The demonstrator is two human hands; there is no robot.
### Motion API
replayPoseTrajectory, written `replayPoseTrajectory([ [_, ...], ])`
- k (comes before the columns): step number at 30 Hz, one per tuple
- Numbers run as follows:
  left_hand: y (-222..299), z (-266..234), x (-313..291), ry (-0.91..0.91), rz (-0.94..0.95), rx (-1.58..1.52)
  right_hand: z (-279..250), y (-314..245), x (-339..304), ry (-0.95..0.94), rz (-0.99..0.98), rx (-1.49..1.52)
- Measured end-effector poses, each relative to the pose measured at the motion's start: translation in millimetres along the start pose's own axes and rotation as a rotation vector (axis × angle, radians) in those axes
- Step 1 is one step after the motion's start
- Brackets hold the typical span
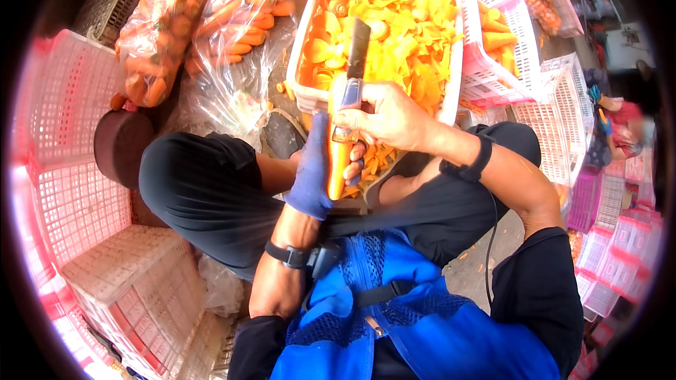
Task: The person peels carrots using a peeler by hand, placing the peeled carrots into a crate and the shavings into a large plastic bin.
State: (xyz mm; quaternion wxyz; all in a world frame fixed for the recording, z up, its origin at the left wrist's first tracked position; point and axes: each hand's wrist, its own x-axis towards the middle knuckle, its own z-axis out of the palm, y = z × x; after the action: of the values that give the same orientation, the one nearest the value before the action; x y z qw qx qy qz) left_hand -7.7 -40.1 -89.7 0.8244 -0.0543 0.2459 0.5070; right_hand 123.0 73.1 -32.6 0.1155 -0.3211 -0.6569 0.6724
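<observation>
If the left hand (314,167) slackens, the peeler (351,93) could skid off the carrot (339,163) into that hand's bare fingertips (355,167). The left hand wraps the carrot; the right hand (389,114) clenches the peeler. The carrot, toward 7 o'clock from the tub (456,42), looks slim and bright orange.

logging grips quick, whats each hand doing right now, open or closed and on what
Left hand: closed, holding an orange carrot.
Right hand: closed, holding a peeling tool.
</observation>
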Motion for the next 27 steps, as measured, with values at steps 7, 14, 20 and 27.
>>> replayPoseTrajectory([
  [7,-14.8,12.1,-9.9,0.195,0.108,0.289,-77.6,20.7,53.0,0.466,-0.268,-0.589],
  [14,-1.9,9.3,-0.7,0.154,0.204,0.275,-63.9,-8.5,30.1,0.384,-0.219,-0.209],
  [20,1.2,7.0,-2.0,0.068,-0.003,0.060,0.6,-6.7,-3.7,0.035,-0.105,-0.031],
  [27,-13.1,17.0,-13.1,0.145,0.247,0.446,-84.4,-0.1,44.6,0.508,-0.134,-0.386],
])
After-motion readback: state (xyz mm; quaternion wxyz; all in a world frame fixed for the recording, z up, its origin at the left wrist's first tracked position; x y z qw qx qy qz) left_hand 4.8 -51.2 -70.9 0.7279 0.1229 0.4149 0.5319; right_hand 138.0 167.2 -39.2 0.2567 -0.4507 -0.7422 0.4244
